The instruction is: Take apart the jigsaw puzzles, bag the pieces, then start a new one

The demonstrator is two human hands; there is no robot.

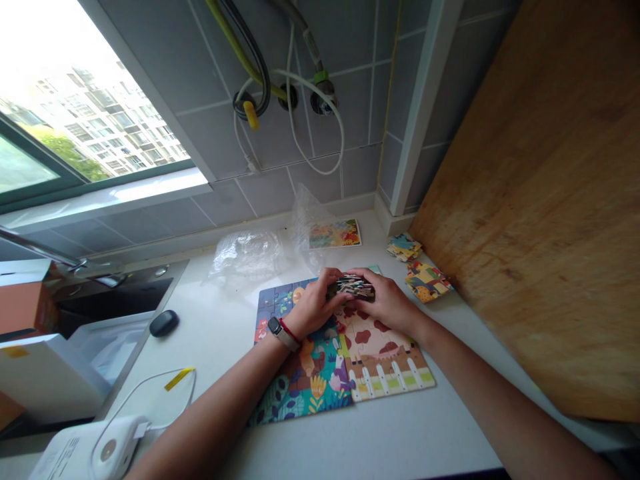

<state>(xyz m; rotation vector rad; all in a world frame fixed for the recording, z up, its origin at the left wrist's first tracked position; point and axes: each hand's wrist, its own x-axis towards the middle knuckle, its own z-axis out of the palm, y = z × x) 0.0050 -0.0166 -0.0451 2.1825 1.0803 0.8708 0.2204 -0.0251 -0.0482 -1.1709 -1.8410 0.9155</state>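
A colourful jigsaw puzzle (320,380) lies flat on the white counter (390,433), with flowers on its left half and a cow and white fence on its right half. Both hands meet over the puzzle's far edge. My left hand (314,303), with a watch and red band on the wrist, and my right hand (387,300) are closed round a small stack of puzzle pieces (351,287), held edge-on between the fingers of both.
Two small piles of puzzle pieces (425,279) lie right of the puzzle by a large wooden board (550,200). A picture card (336,233) and crumpled clear plastic bags (250,253) sit behind. A black mouse (164,323), a sink and a white device with cable are left.
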